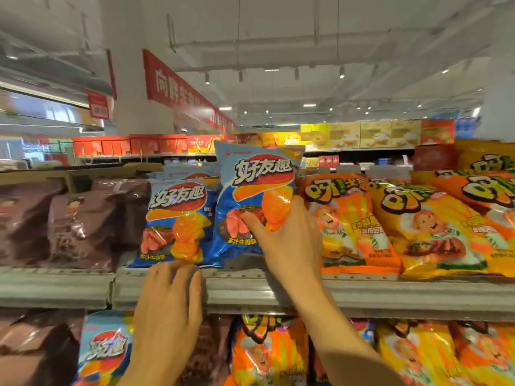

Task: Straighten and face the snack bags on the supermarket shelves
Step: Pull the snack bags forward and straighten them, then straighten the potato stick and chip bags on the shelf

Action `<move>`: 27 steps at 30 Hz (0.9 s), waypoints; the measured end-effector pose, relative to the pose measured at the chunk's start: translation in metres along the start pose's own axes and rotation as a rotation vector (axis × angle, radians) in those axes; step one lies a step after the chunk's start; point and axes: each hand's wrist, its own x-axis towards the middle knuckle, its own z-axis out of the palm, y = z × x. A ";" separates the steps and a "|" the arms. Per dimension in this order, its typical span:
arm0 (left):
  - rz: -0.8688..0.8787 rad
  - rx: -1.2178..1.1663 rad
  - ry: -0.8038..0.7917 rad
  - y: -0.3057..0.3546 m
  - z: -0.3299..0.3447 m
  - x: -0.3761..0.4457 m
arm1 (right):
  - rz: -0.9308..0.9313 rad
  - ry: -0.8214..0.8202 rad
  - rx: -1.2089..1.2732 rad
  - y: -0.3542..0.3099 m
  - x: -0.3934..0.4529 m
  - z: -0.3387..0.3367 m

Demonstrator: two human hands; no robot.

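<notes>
Tall blue glossy crisp bag (252,201) stands upright on the grey metal upper shelf (362,295), facing out. Right hand (289,243) grips its lower right side, thumb across the front. Left hand (170,296), fingers relaxed, touches the bottom edge of the neighbouring blue crisp bag (177,227). Orange snack bags (345,227) lean just right; brown foil bags (78,221) left.

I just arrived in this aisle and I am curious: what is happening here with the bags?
A person is tidying snack bags on a supermarket shelf. The right hand grips the taller blue chip bag and holds it upright, front facing out. The left hand rests at the shelf edge, fingers touching the bottom of the neighbouring blue chip bag. Brown bags stand to the left, orange bags to the right.
</notes>
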 end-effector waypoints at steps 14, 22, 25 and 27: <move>-0.075 -0.207 0.071 -0.005 0.008 -0.004 | 0.067 -0.304 -0.331 0.006 -0.006 0.025; -0.148 -0.103 0.295 0.052 0.012 0.010 | -0.097 -0.231 -0.069 0.034 -0.021 -0.023; -0.049 -0.174 0.319 0.105 0.022 0.016 | -0.096 -0.121 0.106 0.059 -0.020 -0.068; 0.009 -0.221 0.294 0.147 0.034 0.018 | -0.094 -0.025 0.152 0.079 -0.014 -0.108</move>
